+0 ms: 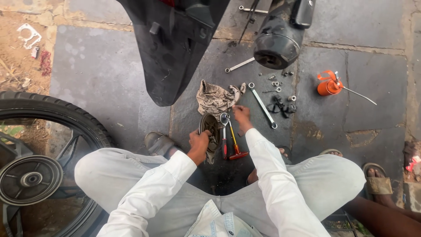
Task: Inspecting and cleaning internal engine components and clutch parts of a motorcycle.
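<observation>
Ground: grey stone paving slabs, oil-stained at centre; bare dirt far left.
Wheel: black spoked tyre lying at left.
Bodywork: black panel and muffler at far centre.
Rag: dirty cloth beyond the hands.
Oil can: orange, right.
Left hand: clenched around a round metal part, near centre.
Right hand: fingertips pinching something too small to tell, beside a ring spanner.
Screwdrivers: between the hands.

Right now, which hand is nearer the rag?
Right. The right hand reaches to the edge of the rag, fingertips about touching it. The left hand is lower, gripping a round metal part below the rag.
</observation>
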